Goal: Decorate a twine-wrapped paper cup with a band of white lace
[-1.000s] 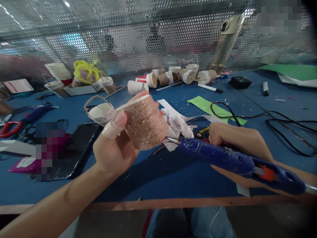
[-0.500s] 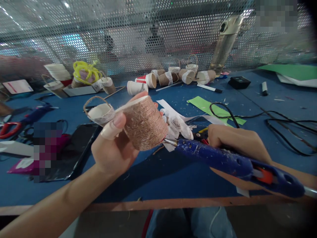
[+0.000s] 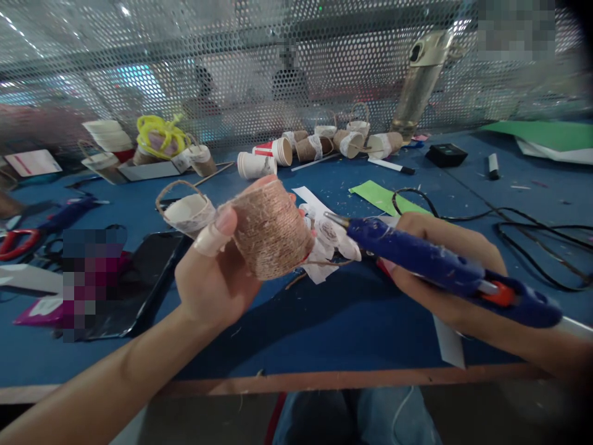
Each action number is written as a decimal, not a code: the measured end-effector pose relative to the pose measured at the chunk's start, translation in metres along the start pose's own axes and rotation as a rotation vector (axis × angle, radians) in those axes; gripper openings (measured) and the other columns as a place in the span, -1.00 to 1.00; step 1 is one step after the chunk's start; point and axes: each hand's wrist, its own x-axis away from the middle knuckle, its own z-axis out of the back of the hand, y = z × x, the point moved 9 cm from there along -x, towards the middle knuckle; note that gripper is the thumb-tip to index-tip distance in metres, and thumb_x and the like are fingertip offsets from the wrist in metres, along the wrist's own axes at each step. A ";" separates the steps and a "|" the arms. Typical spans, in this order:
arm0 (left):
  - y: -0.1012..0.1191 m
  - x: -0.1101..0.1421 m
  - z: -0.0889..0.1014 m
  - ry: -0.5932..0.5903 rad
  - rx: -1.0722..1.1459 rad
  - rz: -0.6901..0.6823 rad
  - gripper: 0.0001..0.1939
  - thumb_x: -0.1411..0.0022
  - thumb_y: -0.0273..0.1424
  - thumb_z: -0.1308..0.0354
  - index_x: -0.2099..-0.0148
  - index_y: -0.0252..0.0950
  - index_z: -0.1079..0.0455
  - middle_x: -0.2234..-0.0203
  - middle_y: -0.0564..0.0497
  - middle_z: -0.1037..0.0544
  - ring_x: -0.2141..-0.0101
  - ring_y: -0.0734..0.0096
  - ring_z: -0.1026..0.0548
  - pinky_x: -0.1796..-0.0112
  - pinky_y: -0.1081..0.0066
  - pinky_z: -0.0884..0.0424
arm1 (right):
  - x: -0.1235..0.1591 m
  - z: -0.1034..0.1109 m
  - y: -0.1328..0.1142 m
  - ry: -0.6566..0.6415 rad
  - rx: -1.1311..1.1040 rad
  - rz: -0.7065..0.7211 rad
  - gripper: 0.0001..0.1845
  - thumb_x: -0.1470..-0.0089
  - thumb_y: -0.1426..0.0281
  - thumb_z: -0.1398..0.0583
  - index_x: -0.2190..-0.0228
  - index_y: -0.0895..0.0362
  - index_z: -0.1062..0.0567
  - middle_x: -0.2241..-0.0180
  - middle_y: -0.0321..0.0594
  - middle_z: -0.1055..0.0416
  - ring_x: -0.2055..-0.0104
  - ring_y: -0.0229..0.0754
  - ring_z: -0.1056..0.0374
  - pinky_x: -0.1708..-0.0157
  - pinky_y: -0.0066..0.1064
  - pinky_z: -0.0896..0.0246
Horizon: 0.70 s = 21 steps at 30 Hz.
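Observation:
My left hand (image 3: 217,272) is closed around a paper cup wrapped in brown twine (image 3: 273,232), tilted on its side with its base to the right. A short loose twine end (image 3: 331,263) sticks out from near the base. My right hand (image 3: 445,259) grips a blue hot glue gun (image 3: 417,250), whose metal nozzle points left and is apart from the cup. White lace (image 3: 331,232) lies in a heap just behind the cup's base. Behind my left thumb stands a small twine-handled cup (image 3: 189,212) with a lace band.
Several twine-wrapped cups (image 3: 349,143) lie along the perforated metal screen (image 3: 241,80), near a clear bottle (image 3: 417,86). Green paper (image 3: 380,196) and a black cord (image 3: 546,244) are on the right. Red-handled scissors (image 3: 21,243) and a black pouch (image 3: 148,278) are on the left.
My right hand has lifted the glue gun, and its nozzle has moved up and away from the cup's base. A loose twine end now shows there. My left hand has barely moved.

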 end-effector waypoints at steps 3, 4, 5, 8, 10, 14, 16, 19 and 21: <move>-0.008 0.002 -0.004 -0.056 -0.018 0.061 -0.53 -0.24 -0.15 -0.26 -0.09 -0.32 -0.55 0.12 -0.10 -0.66 0.17 0.06 -0.60 0.26 0.23 -0.57 | -0.002 0.004 -0.004 0.101 -0.045 0.034 -0.74 -0.02 0.51 -0.34 0.40 0.06 -0.34 0.30 -0.34 -0.45 0.32 -0.25 -0.37 0.29 -0.38 -0.26; -0.011 0.003 -0.005 -0.060 -0.022 0.085 -0.53 -0.23 -0.14 -0.27 -0.08 -0.33 -0.55 0.11 -0.10 -0.66 0.18 0.08 -0.60 0.26 0.24 -0.57 | -0.002 0.002 -0.008 0.102 -0.053 0.079 -0.72 0.00 0.51 -0.37 0.39 0.06 -0.34 0.28 -0.35 -0.46 0.31 -0.27 -0.38 0.28 -0.40 -0.26; -0.013 0.003 -0.006 -0.060 -0.026 0.100 -0.53 -0.22 -0.14 -0.28 -0.07 -0.33 -0.55 0.11 -0.10 -0.66 0.19 0.08 -0.60 0.25 0.24 -0.57 | -0.002 -0.002 -0.012 0.062 -0.054 0.117 -0.70 0.02 0.51 -0.38 0.37 0.07 -0.36 0.26 -0.35 -0.47 0.28 -0.27 -0.40 0.24 -0.41 -0.28; -0.012 0.000 -0.006 -0.036 -0.059 0.079 -0.57 -0.27 -0.15 -0.24 -0.04 -0.35 -0.56 0.12 -0.14 -0.66 0.17 0.05 -0.60 0.20 0.20 -0.56 | -0.003 0.001 -0.011 0.075 0.032 0.129 -0.73 0.00 0.50 -0.37 0.37 0.08 -0.36 0.33 -0.36 -0.46 0.34 -0.29 -0.39 0.27 -0.44 -0.28; -0.006 -0.002 -0.003 0.014 -0.083 0.036 -0.58 -0.30 -0.15 -0.20 -0.02 -0.37 -0.57 0.14 -0.17 -0.66 0.13 0.01 -0.60 0.15 0.17 -0.55 | -0.005 0.012 -0.003 0.128 0.190 0.073 -0.75 0.00 0.50 -0.35 0.37 0.08 -0.37 0.39 -0.38 -0.45 0.45 -0.32 -0.33 0.38 -0.47 -0.23; 0.000 -0.004 0.005 0.084 -0.059 0.018 -0.64 -0.30 -0.18 -0.22 0.05 -0.35 -0.60 0.14 -0.13 -0.67 0.05 0.02 -0.59 0.06 0.17 -0.55 | -0.013 0.038 0.005 0.159 0.530 0.107 -0.74 0.05 0.53 -0.32 0.34 0.05 -0.39 0.42 -0.37 -0.42 0.47 -0.28 -0.30 0.45 -0.47 -0.13; 0.001 -0.004 0.004 0.057 -0.033 0.030 -0.62 -0.27 -0.15 -0.25 0.06 -0.35 -0.60 0.16 -0.13 -0.67 0.02 -0.02 -0.58 0.02 0.13 -0.56 | -0.018 0.045 0.013 0.091 0.587 0.131 -0.72 0.01 0.47 -0.32 0.25 0.03 -0.39 0.39 -0.31 -0.43 0.43 -0.21 -0.33 0.43 -0.43 -0.13; -0.001 -0.003 -0.001 -0.004 0.007 0.081 -0.56 -0.19 -0.11 -0.33 0.06 -0.36 -0.60 0.21 -0.16 -0.67 -0.03 -0.14 -0.55 -0.03 0.03 -0.53 | -0.019 0.048 0.034 -0.081 0.669 0.105 -0.66 0.00 0.51 -0.30 0.19 0.03 -0.35 0.28 -0.14 -0.45 0.33 -0.12 -0.36 0.37 -0.33 -0.16; -0.004 -0.002 -0.004 -0.032 0.029 0.117 -0.55 -0.14 -0.10 -0.37 0.08 -0.35 -0.60 0.20 -0.18 -0.67 -0.06 -0.17 -0.53 -0.04 0.01 -0.53 | -0.017 0.054 0.057 -0.150 0.749 -0.006 -0.63 0.04 0.60 -0.27 0.20 0.05 -0.37 0.20 -0.08 -0.47 0.23 -0.05 -0.41 0.31 -0.28 -0.19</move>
